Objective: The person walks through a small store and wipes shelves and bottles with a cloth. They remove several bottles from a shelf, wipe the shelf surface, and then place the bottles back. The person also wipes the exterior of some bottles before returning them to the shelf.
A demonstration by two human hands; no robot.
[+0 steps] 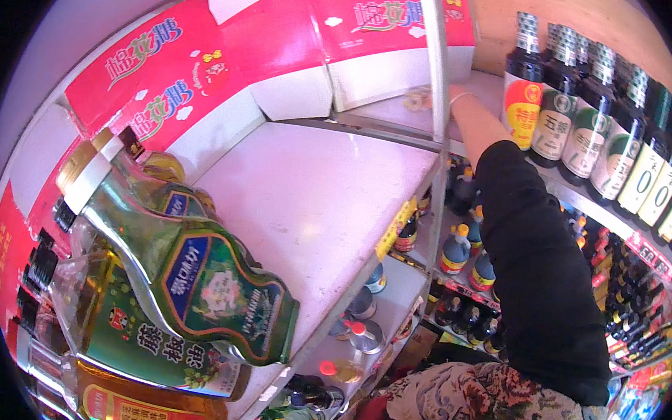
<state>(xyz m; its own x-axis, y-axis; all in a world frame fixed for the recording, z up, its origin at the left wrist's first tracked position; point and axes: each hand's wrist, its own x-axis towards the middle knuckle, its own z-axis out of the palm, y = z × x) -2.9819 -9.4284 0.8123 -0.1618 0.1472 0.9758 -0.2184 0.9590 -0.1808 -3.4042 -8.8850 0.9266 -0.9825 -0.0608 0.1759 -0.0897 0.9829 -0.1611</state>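
My right hand reaches over the far part of an upper shelf, close to a white metal post that hides part of it. A thin pale band circles the wrist, and a black sleeve covers most of the arm. Just left of the post, a small blurred tan patch touches the shelf; whether it is fingers or a cloth I cannot tell. Dark glass bottles with paper labels stand to the right of the hand. My left hand is out of view.
A white shelf board spans the middle. Green oil bottles and an amber oil bottle stand at left. Pink-and-white cardboard boxes line the back. Lower shelves hold blue-labelled bottles; a price strip edges the right shelf.
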